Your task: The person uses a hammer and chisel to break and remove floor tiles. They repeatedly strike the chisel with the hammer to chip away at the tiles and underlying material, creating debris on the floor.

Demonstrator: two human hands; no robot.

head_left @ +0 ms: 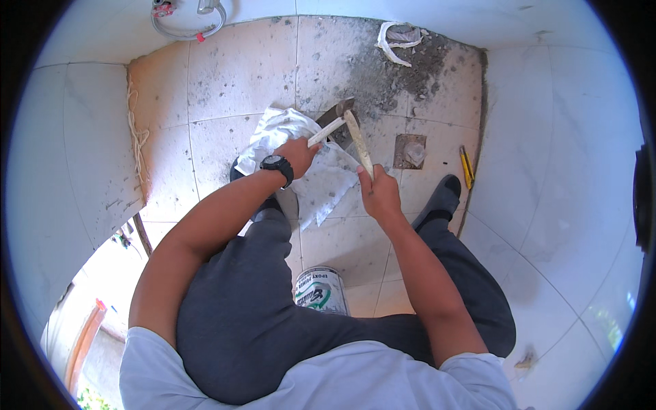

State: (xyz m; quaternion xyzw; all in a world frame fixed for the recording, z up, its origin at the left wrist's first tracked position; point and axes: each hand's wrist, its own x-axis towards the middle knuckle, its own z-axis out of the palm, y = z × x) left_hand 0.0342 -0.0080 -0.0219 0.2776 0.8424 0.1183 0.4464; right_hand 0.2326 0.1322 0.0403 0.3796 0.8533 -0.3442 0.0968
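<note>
My right hand is wrapped round the pale handle of a hammer, whose worn metal head is at the upper end. My left hand, with a black watch at its wrist, grips a narrow white bar. The bar's far end meets the hammer head, though whether they touch I cannot tell. Behind them is a dark, flat piece, partly hidden, its kind unclear. A crumpled white sheet spreads on the tiles beneath and around my left hand.
Grey rubble and a curled white strip lie at the far right. A square floor opening holds a clear plastic piece. A yellow utility knife lies by the right wall. A paint bucket stands between my legs.
</note>
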